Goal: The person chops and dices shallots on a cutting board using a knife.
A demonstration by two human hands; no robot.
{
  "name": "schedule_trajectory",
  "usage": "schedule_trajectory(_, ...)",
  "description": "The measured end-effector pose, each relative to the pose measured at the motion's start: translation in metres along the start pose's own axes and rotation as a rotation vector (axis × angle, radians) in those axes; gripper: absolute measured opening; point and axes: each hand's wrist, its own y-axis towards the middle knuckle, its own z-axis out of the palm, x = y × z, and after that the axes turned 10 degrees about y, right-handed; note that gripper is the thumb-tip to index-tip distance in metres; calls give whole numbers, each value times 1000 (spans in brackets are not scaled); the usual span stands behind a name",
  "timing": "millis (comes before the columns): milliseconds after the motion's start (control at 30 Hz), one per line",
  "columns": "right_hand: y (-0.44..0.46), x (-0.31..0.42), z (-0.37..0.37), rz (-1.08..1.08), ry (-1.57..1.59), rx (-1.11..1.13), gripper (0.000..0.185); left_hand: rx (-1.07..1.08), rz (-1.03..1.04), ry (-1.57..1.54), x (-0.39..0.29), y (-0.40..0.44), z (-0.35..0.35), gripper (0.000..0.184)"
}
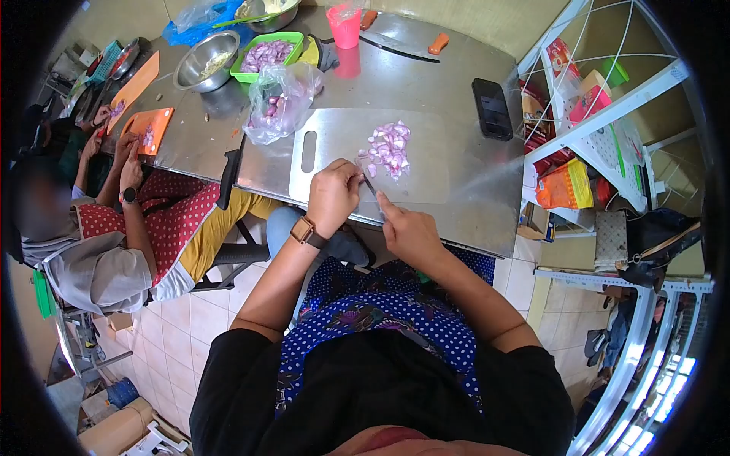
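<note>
At the near edge of the tabletop (449,80), the right hand (413,232) grips a knife (370,185) beside the left hand (334,194). Chopped shallots (388,149) lie just beyond.

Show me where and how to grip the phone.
Pinch the phone across its long edges near the middle, coming down from above with the right hand, the nearer one. It lies flat and longer than wide, with bare tabletop along its left edge, so fingertips should fit there.

Both forearms reach forward, hands (334,194) close together, fingers (389,207) bent.
</note>
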Motion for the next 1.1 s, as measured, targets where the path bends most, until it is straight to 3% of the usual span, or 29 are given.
schedule_trajectory(667,14,7,-8,-34,118,-85,50,5,-10,34,1,-2,1,5)
schedule_trajectory(1100,7,-3,-6,13,68,-1,51,3,0,27,0,-2,1,7)
